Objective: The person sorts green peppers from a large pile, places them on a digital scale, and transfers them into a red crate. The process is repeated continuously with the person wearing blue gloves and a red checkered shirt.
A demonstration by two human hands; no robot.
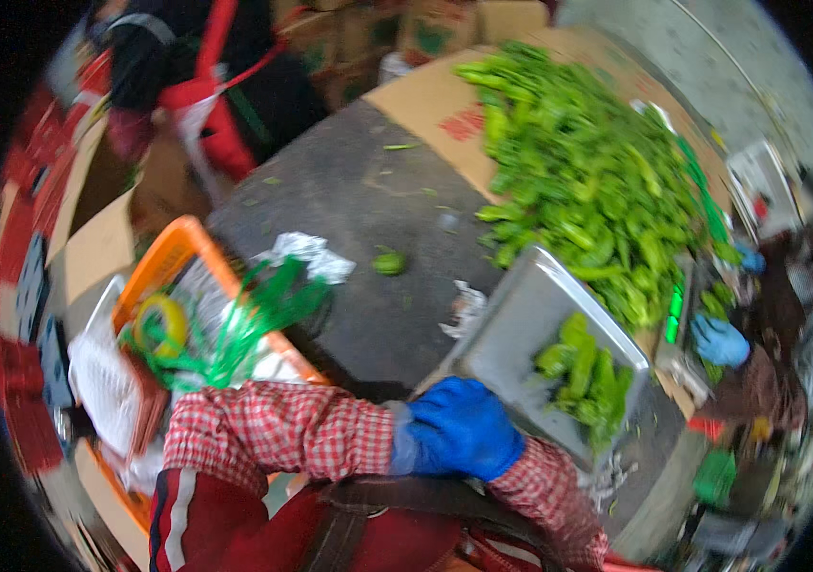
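Note:
Both my hands, in blue gloves, are together close to my body, near the lower edge of a grey metal tray (503,343). My left hand (420,436) comes in from the left and overlaps my right hand (481,432), whose checked sleeve runs down to the right. Their fingers are bunched and partly hidden, so I cannot tell whether either grips anything. Several green peppers (581,372) lie in the tray. Beyond it, a large heap of green peppers (578,171) rests on cardboard (428,100).
To the left, an orange crate (188,232) holds yellow tape (161,325) and green plastic ties (249,336). A single round green pepper (389,262) and crumpled paper (306,254) lie on the dark table (349,186). Co-worker's blue-gloved hand (719,341) is at right; another person stands upper left.

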